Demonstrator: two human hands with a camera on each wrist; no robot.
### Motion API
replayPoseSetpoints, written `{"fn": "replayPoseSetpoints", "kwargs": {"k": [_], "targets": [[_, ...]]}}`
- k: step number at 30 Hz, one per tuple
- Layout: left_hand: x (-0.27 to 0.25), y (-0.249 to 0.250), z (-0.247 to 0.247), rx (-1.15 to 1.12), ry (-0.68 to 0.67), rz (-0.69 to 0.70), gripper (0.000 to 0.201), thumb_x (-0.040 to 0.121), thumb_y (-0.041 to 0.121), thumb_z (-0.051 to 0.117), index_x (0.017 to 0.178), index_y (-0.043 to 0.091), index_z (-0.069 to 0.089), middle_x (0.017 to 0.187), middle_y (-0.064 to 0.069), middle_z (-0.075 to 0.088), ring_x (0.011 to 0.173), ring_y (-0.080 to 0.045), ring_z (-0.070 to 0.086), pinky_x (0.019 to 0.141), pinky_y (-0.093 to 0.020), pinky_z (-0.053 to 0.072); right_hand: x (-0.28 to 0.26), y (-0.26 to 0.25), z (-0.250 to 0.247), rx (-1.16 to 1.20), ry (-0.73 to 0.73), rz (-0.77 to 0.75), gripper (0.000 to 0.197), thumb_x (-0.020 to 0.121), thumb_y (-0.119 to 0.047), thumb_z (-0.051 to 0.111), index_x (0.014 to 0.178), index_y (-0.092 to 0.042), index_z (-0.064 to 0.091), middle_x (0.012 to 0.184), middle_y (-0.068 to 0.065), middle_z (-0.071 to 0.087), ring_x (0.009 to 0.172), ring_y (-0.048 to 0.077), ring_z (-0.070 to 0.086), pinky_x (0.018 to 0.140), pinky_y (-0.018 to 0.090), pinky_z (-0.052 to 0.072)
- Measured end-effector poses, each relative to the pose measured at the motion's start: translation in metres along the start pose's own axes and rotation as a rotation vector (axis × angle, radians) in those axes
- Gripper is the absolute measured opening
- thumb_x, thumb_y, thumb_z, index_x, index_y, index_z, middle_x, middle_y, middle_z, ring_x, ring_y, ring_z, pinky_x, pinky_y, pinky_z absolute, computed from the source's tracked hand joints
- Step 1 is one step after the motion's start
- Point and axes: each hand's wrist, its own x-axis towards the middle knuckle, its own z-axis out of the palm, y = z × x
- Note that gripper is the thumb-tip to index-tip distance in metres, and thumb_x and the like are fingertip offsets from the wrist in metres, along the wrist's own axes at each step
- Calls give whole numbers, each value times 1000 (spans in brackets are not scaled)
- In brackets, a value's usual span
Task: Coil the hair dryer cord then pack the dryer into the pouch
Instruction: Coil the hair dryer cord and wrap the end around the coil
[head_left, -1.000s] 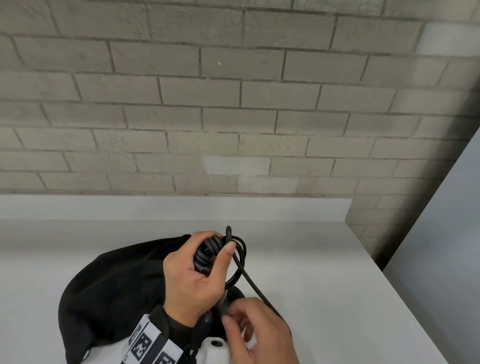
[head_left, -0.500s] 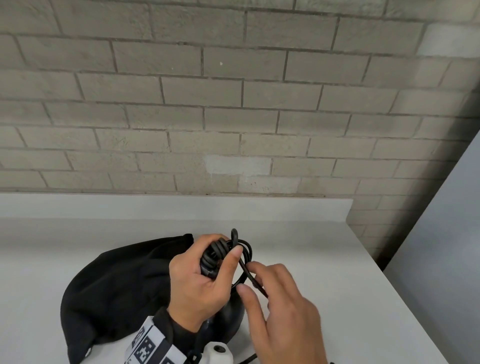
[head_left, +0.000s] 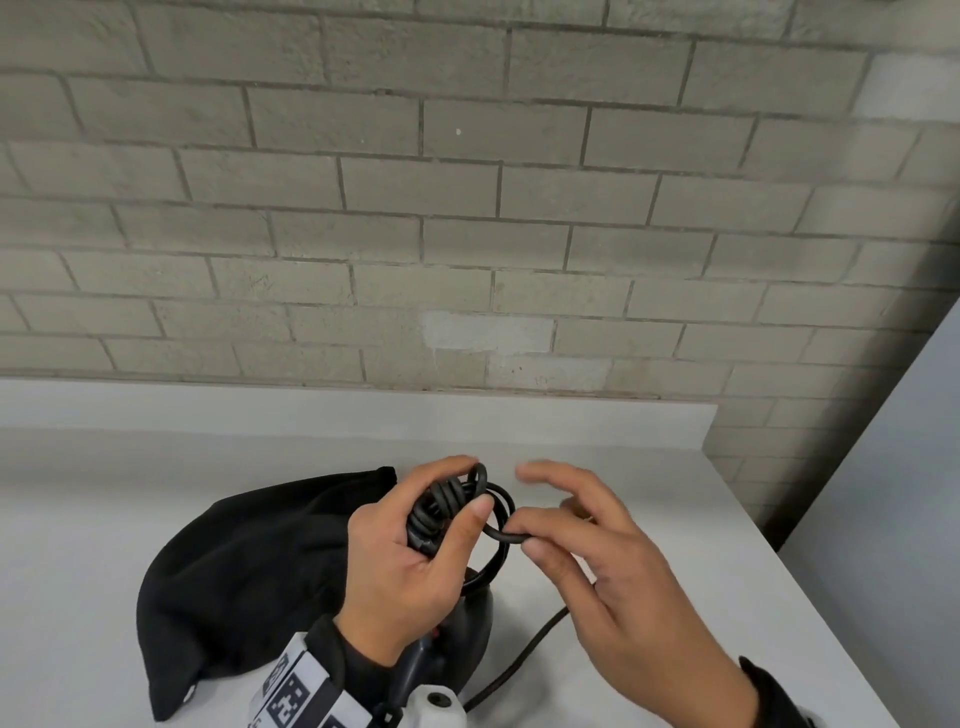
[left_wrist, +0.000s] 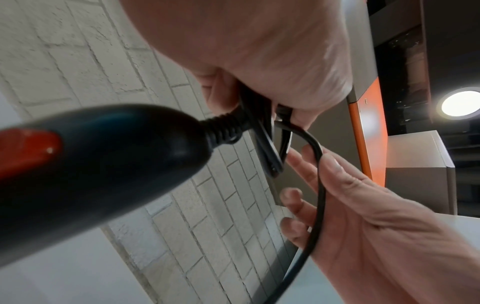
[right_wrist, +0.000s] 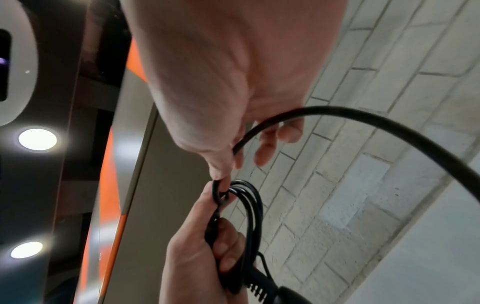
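My left hand (head_left: 415, 545) grips a bundle of black cord loops (head_left: 447, 506) above the counter, thumb pressed on the coil. The black hair dryer (head_left: 457, 639) hangs below that hand; its handle with a red switch (left_wrist: 26, 148) fills the left wrist view. My right hand (head_left: 587, 551) pinches the loose cord (head_left: 501, 535) between thumb and forefinger just right of the coil, its other fingers spread. The free cord (head_left: 524, 654) trails down to the counter. A black fabric pouch (head_left: 244, 571) lies on the counter behind my left hand.
The white counter (head_left: 649, 467) ends at a brick wall (head_left: 467, 208) behind and at an edge on the right. A grey panel (head_left: 909, 493) stands beyond that right edge.
My right hand rose from low near the dryer to the coil, bringing a length of cord up and over to it. The left hand kept its grip on the loops.
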Motion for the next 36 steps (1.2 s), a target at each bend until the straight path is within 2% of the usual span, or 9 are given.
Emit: {"fn": "replayPoseSetpoints", "kwargs": {"k": [3, 6, 9, 13, 16, 20, 26, 33, 36], "targets": [[0, 0, 0, -79, -43, -33, 34, 87, 37, 66, 115, 17, 70, 82, 9, 72, 66, -6, 68, 64, -14, 51, 1, 0, -1, 126, -110, -18, 18, 101, -33, 41, 107, -34, 58, 150, -25, 35, 127, 12, 49, 99, 36, 42], [0, 2, -3, -149, -106, -42, 39, 89, 44, 66, 124, 28, 66, 64, -13, 64, 52, -29, 58, 53, -35, 49, 2, 3, -5, 186, -179, -45, 16, 102, -29, 42, 106, -27, 57, 151, -24, 37, 130, 13, 46, 99, 32, 41], [0, 3, -6, -166, -163, -18, 40, 90, 41, 65, 128, 29, 63, 53, -12, 51, 44, -25, 45, 47, -35, 42, 5, 6, -15, 236, -251, -65, 16, 103, -19, 44, 105, -17, 60, 149, -21, 40, 133, 12, 46, 97, 23, 42], [-2, -1, -6, -180, -169, 1, 33, 88, 32, 67, 120, 25, 68, 52, -4, 53, 43, -18, 47, 45, -28, 42, 9, 5, -21, 228, -285, -46, 18, 103, -20, 44, 106, -15, 62, 146, -23, 43, 130, 6, 49, 96, 19, 42], [-3, 0, -4, -201, -137, -18, 30, 86, 31, 69, 115, 24, 69, 59, 0, 60, 44, -11, 50, 48, -21, 44, 9, 5, -18, 145, -213, -96, 23, 102, -31, 42, 107, -21, 62, 142, -22, 47, 120, 8, 57, 90, 30, 48], [-1, 5, -5, -227, -98, -41, 26, 88, 48, 65, 103, 27, 68, 65, 10, 59, 42, -1, 49, 46, -11, 42, 14, 5, -23, 25, -17, -181, 23, 101, -32, 45, 103, -23, 66, 113, -16, 53, 76, 11, 58, 66, 30, 47], [4, 8, -5, -280, -217, -13, 31, 91, 48, 62, 90, 16, 65, 58, -7, 51, 39, -11, 45, 46, -11, 37, 25, 3, -19, 157, 159, -176, 16, 94, -20, 59, 98, -16, 73, 87, -6, 60, 72, 6, 55, 67, 9, 38], [5, 6, -3, -294, -215, 9, 37, 73, 49, 81, 85, 17, 66, 60, -8, 57, 41, -27, 47, 40, -34, 41, 31, -3, 5, 392, 239, -28, 12, 93, -24, 63, 95, -22, 75, 81, -10, 66, 74, 12, 62, 68, 15, 45], [2, 6, -3, -300, -175, 18, 30, 79, 49, 77, 86, 21, 67, 62, -3, 60, 46, -20, 53, 47, -26, 47, 30, -5, 14, 546, 239, 79, 11, 91, -23, 65, 94, -22, 76, 79, -8, 69, 75, 12, 65, 68, 16, 48]]}}
